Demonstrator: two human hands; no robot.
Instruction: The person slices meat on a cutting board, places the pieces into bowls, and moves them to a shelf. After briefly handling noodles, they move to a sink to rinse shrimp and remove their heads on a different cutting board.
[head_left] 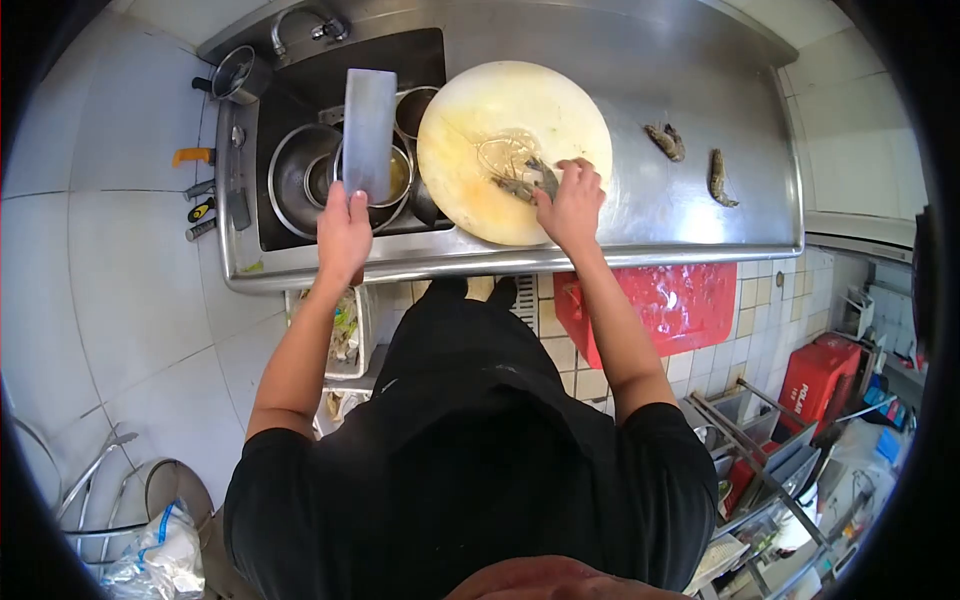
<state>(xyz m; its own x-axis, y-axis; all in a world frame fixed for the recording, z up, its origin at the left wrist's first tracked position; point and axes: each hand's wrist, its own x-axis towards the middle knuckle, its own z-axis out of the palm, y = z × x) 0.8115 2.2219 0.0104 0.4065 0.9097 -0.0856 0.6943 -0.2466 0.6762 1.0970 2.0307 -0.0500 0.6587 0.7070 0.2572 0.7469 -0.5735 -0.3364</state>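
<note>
A wide grey rectangular block or blade point(371, 135) is held upright over the sink by my left hand point(345, 235), whose fingers close round its lower end. My right hand point(575, 205) rests at the right part of the round, yellowish cutting board point(470, 100), its fingers on a grey shrimp point(516, 188) that lies bent on the board. Thin feelers and a wet patch spread to the shrimp's upper left. Two more shrimps, one point(665, 142) nearer the board and one point(718, 178) farther right, lie on the steel counter point(690, 90).
Metal bowls point(292, 185) fill the sink at the left, under a faucet point(300, 30). A metal pot point(241, 75) and several knives point(202, 210) are at the counter's left end. Below the counter edge are a red tub point(690, 300) and a white bin point(347, 340).
</note>
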